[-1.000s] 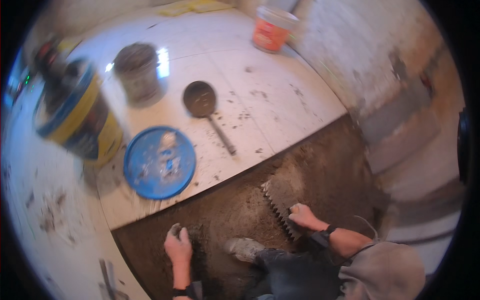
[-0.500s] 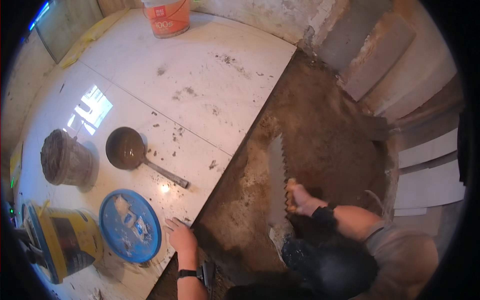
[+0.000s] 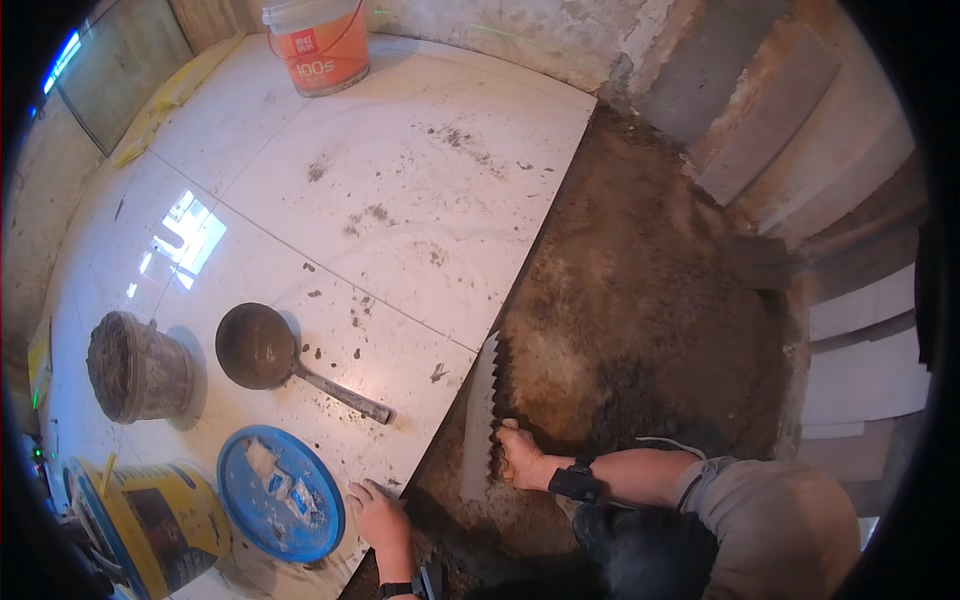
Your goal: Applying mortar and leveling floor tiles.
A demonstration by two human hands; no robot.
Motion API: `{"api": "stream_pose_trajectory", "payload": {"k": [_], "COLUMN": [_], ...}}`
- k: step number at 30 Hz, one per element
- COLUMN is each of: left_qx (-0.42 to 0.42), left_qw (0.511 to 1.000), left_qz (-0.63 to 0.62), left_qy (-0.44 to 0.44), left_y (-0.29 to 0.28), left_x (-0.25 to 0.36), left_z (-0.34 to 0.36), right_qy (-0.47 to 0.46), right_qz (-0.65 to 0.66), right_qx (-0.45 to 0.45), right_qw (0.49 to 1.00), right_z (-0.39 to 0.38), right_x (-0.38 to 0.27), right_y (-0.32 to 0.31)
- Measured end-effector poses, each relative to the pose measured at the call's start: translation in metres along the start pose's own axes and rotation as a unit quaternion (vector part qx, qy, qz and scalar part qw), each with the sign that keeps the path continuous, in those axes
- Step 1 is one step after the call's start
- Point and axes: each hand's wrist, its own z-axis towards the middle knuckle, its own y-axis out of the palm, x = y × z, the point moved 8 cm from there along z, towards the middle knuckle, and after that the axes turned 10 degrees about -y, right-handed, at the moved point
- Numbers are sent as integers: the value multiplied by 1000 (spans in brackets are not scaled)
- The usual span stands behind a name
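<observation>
A notched trowel [image 3: 481, 420] with a long toothed metal blade lies along the edge of the white tiles [image 3: 420, 150], over the brown, rough floor [image 3: 660, 300]. My right hand [image 3: 527, 460] is closed round its wooden handle, and the teeth face right. On the tile edge rests my left hand [image 3: 383, 522], fingers stretched out and holding nothing. Just left of it lies a round blue lid [image 3: 240, 490] with torn white and blue scraps on it. Beyond the lid is a metal ladle [image 3: 345, 395], its handle pointing toward the trowel.
A small, mortar-smeared bucket [image 3: 160, 375] stands left of the ladle. Nearer is a yellow bucket [image 3: 200, 515] with tools in its top. An orange bucket [image 3: 330, 65] sits at the far wall. Pale panels [image 3: 865, 375] line the right side.
My right hand has brought the trowel left and nearer, up to the tile edge. My left hand stays at the tile edge by the lid. The whole view has shifted slightly.
</observation>
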Motion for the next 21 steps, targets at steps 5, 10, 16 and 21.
{"api": "stream_pose_trajectory", "payload": {"k": [5,10,16,21], "left_qx": [-3,-9,-7,3], "left_qw": [1000,1000,1000,1000], "left_qz": [-5,-18,-15,-25], "left_qy": [-2,-6,-18,-14], "left_y": [-1,-5,-6,-3], "left_x": [0,-2,0,-4], "left_z": [1,0,5,1], "right_qy": [-47,-126,-101,-108], "right_qz": [-62,-12,34,-39], "right_qx": [47,130,25,126], "right_qw": [996,983,994,985], "right_z": [25,87,59,49], "right_x": [-15,-117,-87,-54], "right_y": [-10,-7,6,-18]}}
